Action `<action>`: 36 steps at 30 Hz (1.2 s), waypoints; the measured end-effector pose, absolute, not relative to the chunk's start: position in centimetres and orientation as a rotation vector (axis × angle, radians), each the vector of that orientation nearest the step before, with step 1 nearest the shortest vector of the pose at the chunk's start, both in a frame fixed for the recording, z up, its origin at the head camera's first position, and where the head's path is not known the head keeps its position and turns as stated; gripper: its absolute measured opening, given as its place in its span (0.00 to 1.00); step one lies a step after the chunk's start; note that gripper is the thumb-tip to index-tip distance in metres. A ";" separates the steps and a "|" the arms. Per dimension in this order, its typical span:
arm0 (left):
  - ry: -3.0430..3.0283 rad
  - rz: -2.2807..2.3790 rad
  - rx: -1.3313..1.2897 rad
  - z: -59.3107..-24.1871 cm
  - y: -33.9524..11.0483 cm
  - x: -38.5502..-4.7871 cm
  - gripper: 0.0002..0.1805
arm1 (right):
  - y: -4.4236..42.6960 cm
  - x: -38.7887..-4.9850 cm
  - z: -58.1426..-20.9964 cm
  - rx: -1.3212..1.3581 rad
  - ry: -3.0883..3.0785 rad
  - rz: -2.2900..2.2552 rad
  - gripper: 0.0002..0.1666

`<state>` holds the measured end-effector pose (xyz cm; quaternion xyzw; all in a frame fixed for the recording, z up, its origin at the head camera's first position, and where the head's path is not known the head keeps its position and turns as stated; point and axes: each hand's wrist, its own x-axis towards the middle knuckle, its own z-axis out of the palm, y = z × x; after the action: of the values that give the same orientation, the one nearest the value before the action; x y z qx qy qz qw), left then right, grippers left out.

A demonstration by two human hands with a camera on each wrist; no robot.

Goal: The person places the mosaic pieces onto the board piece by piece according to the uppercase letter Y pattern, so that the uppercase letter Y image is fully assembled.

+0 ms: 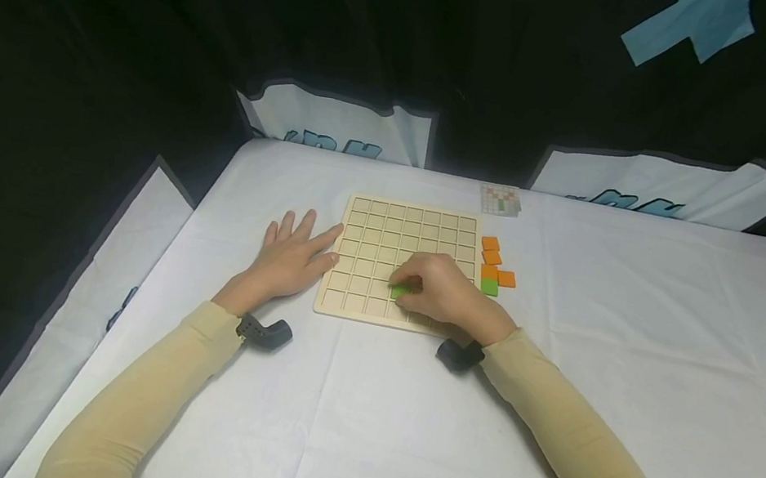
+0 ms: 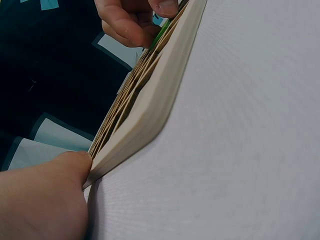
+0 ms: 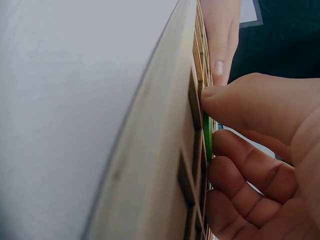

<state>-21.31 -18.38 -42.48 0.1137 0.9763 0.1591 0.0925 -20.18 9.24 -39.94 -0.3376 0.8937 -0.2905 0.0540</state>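
Observation:
A pale wooden board (image 1: 370, 249) with a grid of square cells lies flat on the table. My left hand (image 1: 286, 262) rests at its left edge, fingers spread, thumb touching the edge; in the left wrist view the thumb (image 2: 75, 165) meets the board's side. Over the lower middle of the grid, my right hand (image 1: 442, 289) has thumb and fingers curled at a green tile (image 1: 400, 292). Seen from the right wrist, that green tile (image 3: 208, 137) stands between thumb and fingers, close against the grid. Part of the board is hidden under the right hand.
Several orange tiles (image 1: 491, 257) and one green tile (image 1: 490, 287) lie beside the board's right edge. A small patterned card (image 1: 500, 200) is behind, near the table's far edge. Dark curtains with blue tape surround the white-covered table (image 1: 397, 439).

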 end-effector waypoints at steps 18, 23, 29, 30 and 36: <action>2.913 0.473 0.356 -42.6 -18.4 -21.3 0.35 | 13.6 -20.1 -37.7 -0.872 2.758 -0.993 0.17; 2.910 0.466 0.353 -42.6 -18.5 -21.3 0.35 | 15.5 -20.0 -37.3 -0.805 2.807 -0.952 0.18; 2.916 0.470 0.356 -42.5 -18.5 -21.3 0.34 | 17.4 -19.7 -37.6 -0.687 2.856 -0.905 0.17; 2.916 0.471 0.355 -42.5 -18.5 -21.3 0.34 | 17.7 -19.7 -37.7 -0.681 2.864 -0.901 0.17; 2.903 0.479 0.349 -42.5 -18.5 -21.3 0.34 | 19.4 -19.2 -38.4 -0.672 2.884 -0.897 0.16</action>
<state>-21.29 -18.48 -42.46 0.1175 0.9758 0.1611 0.0894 -19.16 19.44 -38.39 -0.2170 0.9319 -0.2898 0.0236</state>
